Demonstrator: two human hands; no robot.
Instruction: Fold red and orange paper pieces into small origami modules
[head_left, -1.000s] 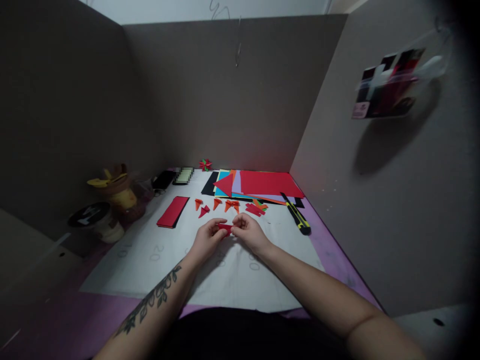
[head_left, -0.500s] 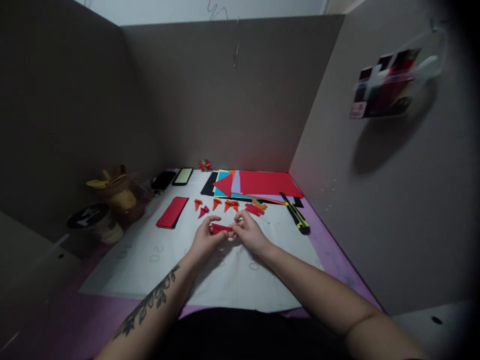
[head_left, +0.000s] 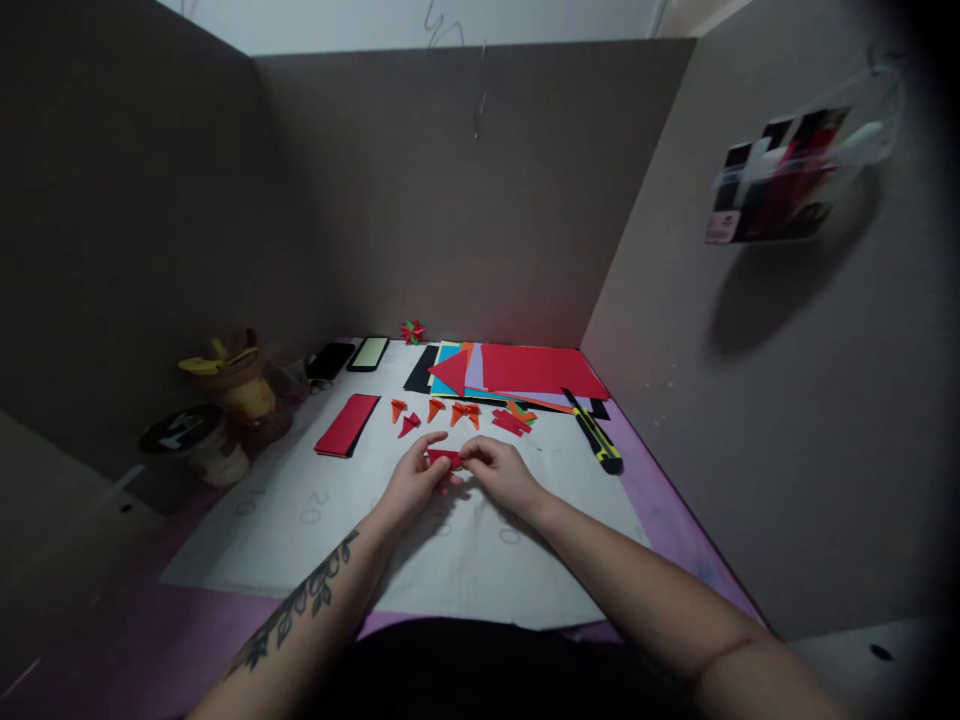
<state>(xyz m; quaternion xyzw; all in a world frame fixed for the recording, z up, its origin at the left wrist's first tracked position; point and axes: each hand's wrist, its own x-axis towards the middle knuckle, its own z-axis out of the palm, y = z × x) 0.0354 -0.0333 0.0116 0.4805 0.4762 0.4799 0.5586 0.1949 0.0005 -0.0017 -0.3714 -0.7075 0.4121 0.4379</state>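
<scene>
Between my two hands is a small folded piece of red paper (head_left: 443, 456), held just above the white sheet. My left hand (head_left: 414, 475) pinches its left part, thumb along the near side. My right hand (head_left: 498, 472) grips its right end with thumb and fingertips, which hide that end. Just beyond my fingers lie small folded orange pieces (head_left: 465, 414) and one folded red piece (head_left: 409, 425). Flat red strips (head_left: 512, 422) lie to their right, near an orange and green piece (head_left: 522, 411).
A box cutter (head_left: 596, 437) lies on the right. Coloured paper sheets (head_left: 544, 370) are stacked at the back, with a red paper star (head_left: 412, 332) near the wall. On the left are a stack of red strips (head_left: 347, 426), a phone (head_left: 368, 353) and a lidded tub (head_left: 196, 446).
My right fingers have shifted and closed in on the right end of the red paper. Less of the paper shows between my hands. The view has moved slightly.
</scene>
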